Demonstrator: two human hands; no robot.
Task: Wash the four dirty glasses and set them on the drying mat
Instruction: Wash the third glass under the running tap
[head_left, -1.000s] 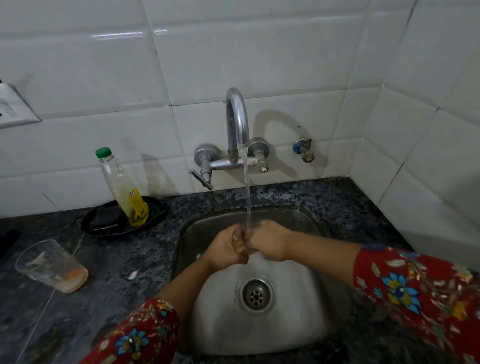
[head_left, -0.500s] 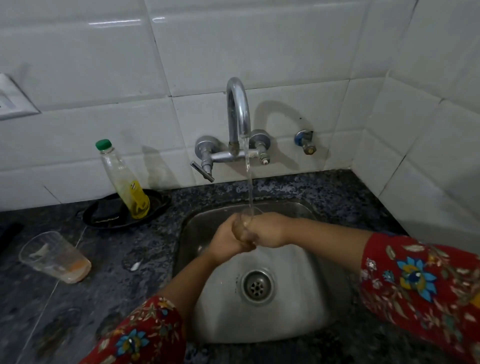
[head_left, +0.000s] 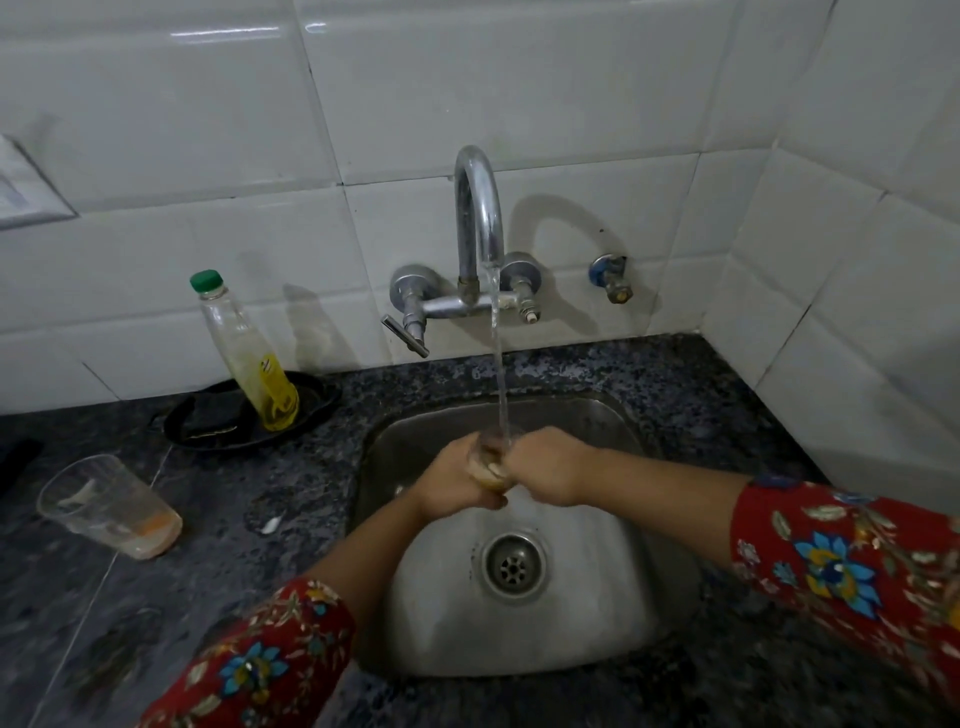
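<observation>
A clear glass (head_left: 491, 460) is held upright over the steel sink (head_left: 597, 623), under the running stream from the tap (head_left: 478, 218). My left hand (head_left: 454, 480) wraps its left side and my right hand (head_left: 548, 470) wraps its right side, so only its rim and a strip of wall show. Water falls into its mouth. A second dirty glass (head_left: 109, 506), with orange residue at its base, stands on the dark granite counter (head_left: 218, 561) at the left.
A soap bottle (head_left: 244, 353) with a green cap leans in a black dish (head_left: 249, 418) holding a dark scrubber, left of the sink. White tiled walls close the back and right. A small valve (head_left: 613, 278) sticks out right of the tap.
The hands and glass have stayed under the stream with only a slight shift. The camera view has tilted a little.
</observation>
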